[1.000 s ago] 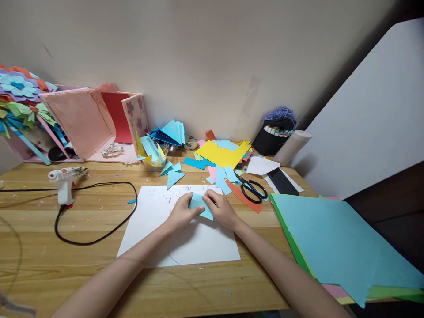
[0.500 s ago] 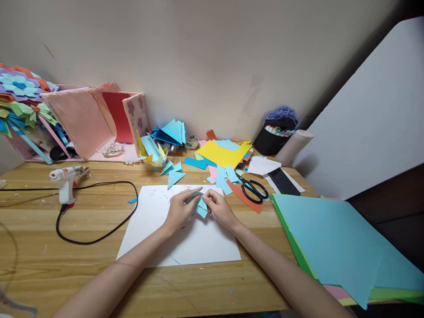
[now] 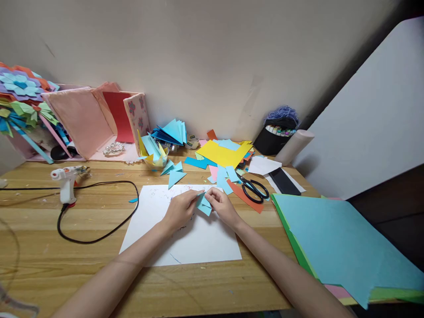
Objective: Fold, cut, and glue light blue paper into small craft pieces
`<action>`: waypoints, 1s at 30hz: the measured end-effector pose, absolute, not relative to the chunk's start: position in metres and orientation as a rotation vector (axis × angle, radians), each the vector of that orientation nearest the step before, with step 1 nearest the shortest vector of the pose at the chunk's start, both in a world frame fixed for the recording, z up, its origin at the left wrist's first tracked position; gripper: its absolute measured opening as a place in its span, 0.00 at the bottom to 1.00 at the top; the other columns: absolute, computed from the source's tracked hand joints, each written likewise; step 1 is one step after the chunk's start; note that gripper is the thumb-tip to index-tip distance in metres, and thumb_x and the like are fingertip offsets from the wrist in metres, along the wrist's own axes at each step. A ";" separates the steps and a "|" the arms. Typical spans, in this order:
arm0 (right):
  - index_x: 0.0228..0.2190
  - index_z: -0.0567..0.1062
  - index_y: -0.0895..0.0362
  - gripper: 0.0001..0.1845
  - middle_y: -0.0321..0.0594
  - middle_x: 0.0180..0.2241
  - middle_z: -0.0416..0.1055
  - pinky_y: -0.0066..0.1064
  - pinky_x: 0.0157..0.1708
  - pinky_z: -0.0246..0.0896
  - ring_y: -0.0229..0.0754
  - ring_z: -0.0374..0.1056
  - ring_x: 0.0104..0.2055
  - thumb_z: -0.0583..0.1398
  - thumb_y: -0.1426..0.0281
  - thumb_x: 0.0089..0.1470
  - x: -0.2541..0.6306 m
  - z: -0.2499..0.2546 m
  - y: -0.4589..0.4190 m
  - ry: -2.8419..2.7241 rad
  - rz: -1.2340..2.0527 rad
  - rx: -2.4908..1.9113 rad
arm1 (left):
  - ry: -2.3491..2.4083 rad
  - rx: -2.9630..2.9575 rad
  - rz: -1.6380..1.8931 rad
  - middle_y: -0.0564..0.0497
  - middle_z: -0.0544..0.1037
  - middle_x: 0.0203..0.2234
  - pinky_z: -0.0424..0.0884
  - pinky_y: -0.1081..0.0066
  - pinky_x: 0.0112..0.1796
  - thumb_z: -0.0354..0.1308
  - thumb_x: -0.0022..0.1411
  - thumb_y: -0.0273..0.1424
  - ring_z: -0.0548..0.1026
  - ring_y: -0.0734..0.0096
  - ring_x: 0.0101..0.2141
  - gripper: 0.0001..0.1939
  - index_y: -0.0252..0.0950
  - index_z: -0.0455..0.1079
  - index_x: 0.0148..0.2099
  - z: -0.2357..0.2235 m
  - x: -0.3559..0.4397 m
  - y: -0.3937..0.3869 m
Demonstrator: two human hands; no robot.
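Over the white sheet of paper [image 3: 208,247], a small folded piece of light blue paper [image 3: 204,206] is held up between my two hands. My left hand [image 3: 181,207] pinches its left edge between thumb and fingers. At its upper right edge, the thumb and fingertips of my right hand [image 3: 221,206] are closed on it. Just beyond my hands lie folded light blue paper triangles [image 3: 176,177]. Black-handled scissors [image 3: 254,191] rest to the right, partly over an orange paper strip [image 3: 243,197].
A white glue gun [image 3: 67,185] with a looping black cable stands left. Paper scraps, including a yellow sheet [image 3: 220,153], lie at the back beside a bowl of folded paper [image 3: 154,162]. Large coloured sheets [image 3: 334,234] cover the right side. A black marker holder [image 3: 270,140] stands back right.
The folded light blue paper has tilted and shifted slightly right. My left fingers have drawn back toward its left edge, and my right fingers have moved a little along its upper right edge.
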State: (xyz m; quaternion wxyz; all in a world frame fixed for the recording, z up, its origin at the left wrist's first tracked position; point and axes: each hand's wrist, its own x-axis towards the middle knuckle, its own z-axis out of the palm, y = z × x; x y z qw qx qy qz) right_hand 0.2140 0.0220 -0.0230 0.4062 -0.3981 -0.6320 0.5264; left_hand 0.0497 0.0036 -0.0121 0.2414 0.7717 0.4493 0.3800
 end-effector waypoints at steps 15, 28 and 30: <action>0.22 0.61 0.56 0.15 0.28 0.16 0.53 0.25 0.19 0.50 0.32 0.52 0.17 0.54 0.59 0.53 0.212 -0.022 0.021 -1.509 1.461 -0.912 | 1.112 2.432 1.287 0.48 0.77 0.37 0.71 0.74 0.34 0.47 0.61 0.24 0.75 0.72 0.36 0.17 0.39 0.66 0.51 -0.024 0.047 0.009; 0.23 0.63 0.57 0.13 0.31 0.21 0.53 0.26 0.23 0.45 0.33 0.49 0.22 0.53 0.62 0.54 0.216 -0.025 0.024 -1.574 1.352 -0.879 | 1.177 2.279 0.980 0.47 0.72 0.46 0.64 0.66 0.47 0.47 0.61 0.34 0.70 0.65 0.46 0.16 0.40 0.68 0.50 -0.006 0.047 0.004; 0.23 0.63 0.56 0.13 0.31 0.21 0.53 0.26 0.23 0.45 0.34 0.49 0.23 0.53 0.61 0.54 0.216 -0.023 0.023 -1.607 1.352 -0.895 | 1.182 2.123 0.952 0.47 0.75 0.41 0.64 0.67 0.44 0.47 0.61 0.37 0.71 0.65 0.42 0.15 0.38 0.73 0.42 -0.003 0.047 0.005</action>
